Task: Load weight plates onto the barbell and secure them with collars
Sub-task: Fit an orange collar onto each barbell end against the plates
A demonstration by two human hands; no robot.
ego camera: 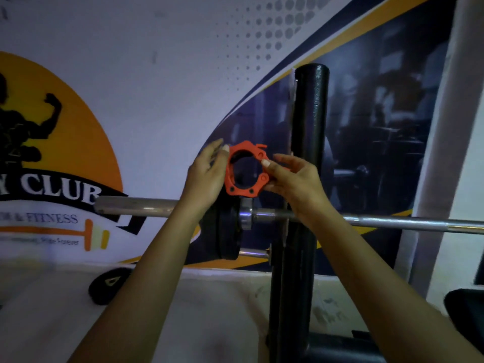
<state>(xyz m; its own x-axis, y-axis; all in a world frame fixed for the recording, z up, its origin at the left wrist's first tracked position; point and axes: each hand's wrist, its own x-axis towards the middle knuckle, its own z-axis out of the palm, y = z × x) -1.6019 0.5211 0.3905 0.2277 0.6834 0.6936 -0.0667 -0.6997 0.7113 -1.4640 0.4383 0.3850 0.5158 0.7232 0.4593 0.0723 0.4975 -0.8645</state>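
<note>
An orange clamp collar (245, 171) is held up above the barbell between both hands. My left hand (207, 174) grips its left rim and my right hand (290, 179) pinches its right side near the latch. The steel barbell (392, 222) lies horizontally across the rack, its bare sleeve (136, 205) pointing left. A black weight plate (226, 231) sits on the sleeve against the bar's shoulder, just below the collar and partly hidden by my left wrist.
A black rack upright (305, 163) stands right behind my right hand. Another black plate (108, 284) lies on the floor at the lower left. A printed gym banner (131, 100) covers the wall. A dark bench corner (466, 302) shows at the right edge.
</note>
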